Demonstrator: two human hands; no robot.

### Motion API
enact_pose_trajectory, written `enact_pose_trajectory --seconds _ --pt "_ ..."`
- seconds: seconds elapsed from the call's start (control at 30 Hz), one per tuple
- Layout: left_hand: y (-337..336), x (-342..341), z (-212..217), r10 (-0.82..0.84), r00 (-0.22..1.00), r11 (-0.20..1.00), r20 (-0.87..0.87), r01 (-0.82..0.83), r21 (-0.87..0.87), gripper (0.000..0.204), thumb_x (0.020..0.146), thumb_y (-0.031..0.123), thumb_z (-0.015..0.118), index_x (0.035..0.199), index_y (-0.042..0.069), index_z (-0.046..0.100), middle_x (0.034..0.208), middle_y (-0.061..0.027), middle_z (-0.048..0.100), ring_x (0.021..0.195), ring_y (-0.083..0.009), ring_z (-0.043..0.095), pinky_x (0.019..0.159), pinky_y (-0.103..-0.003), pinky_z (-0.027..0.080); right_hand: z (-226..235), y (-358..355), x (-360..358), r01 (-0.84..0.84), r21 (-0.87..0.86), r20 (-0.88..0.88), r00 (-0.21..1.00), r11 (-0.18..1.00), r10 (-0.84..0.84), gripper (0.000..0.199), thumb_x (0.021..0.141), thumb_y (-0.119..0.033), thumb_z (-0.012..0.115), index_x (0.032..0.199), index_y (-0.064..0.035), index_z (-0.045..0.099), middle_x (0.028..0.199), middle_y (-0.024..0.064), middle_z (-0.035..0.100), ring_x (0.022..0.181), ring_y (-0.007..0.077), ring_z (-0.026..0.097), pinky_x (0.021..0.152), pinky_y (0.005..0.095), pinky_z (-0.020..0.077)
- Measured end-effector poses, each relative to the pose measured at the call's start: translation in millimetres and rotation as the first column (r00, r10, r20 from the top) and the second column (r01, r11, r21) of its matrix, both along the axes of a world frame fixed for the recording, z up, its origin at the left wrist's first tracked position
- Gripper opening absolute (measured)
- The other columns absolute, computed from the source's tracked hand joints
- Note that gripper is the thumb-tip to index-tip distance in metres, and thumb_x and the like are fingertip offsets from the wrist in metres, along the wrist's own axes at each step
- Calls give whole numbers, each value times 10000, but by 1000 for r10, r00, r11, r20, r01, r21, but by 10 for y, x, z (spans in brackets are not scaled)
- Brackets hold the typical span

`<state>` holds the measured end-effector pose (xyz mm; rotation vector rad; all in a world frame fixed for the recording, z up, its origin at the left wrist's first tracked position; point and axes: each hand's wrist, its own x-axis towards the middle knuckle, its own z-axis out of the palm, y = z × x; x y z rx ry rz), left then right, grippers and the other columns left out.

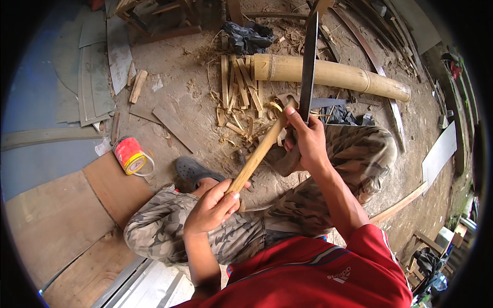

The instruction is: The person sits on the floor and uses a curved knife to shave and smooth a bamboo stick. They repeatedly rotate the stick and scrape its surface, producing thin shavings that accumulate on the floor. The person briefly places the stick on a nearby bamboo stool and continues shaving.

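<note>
My left hand [211,208] is closed round the near end of a bamboo strip [261,151], which slants up and away to the right. My right hand [309,141] is wrapped round the handle of a machete; its long dark blade [309,61] points away from me. The strip's far end lies by my right thumb, close to the base of the blade. Whether the blade touches the strip I cannot tell. Beyond my hands lie several split bamboo pieces [240,82] and curled shavings [250,126] on the ground.
A thick bamboo pole [334,73] lies beyond the blade, with black plastic [247,37] near its left end. A red and yellow can [132,155] stands at left, beside boards [61,205]. My camouflage-trousered legs are bent round the work. Planks line the right side.
</note>
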<state>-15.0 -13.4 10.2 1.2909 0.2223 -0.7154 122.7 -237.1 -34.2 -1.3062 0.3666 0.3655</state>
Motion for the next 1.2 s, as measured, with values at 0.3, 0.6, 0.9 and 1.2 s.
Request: enact_pose_trajectory --seconds 0.3,0.6,0.9,1.2 --pt "-270 61 -31 410 908 912 91 -409 -30 407 989 52 472 1389 10 414 699 17 443 498 -21 351 434 -174 298 -141 -18 -295 -182 -816 410 485 548 772 173 784 -198 688 799 -42 613 642 134 627 518 318 622 500 445 496" --pt "-360 -111 -55 455 887 890 82 -450 -72 355 1000 72 494 1338 2 412 758 0 465 522 -25 368 440 -176 308 -121 71 -411 -218 -856 368 381 469 848 191 760 -243 694 868 -98 632 708 106 651 601 330 652 544 449 508" --pt "-451 -247 -47 431 902 899 40 -432 65 570 984 61 496 1517 54 294 764 18 478 558 -24 406 455 -174 331 -206 9 -350 -210 -911 256 384 354 887 118 763 -213 684 823 -119 645 586 59 610 490 265 616 478 422 497" --pt "-552 -269 29 467 881 874 75 -473 113 520 927 3 456 1440 19 377 719 10 432 504 -20 326 407 -172 277 -233 -18 -182 -125 -930 265 419 344 868 112 791 -244 660 819 -137 678 560 48 616 444 264 592 432 408 481"
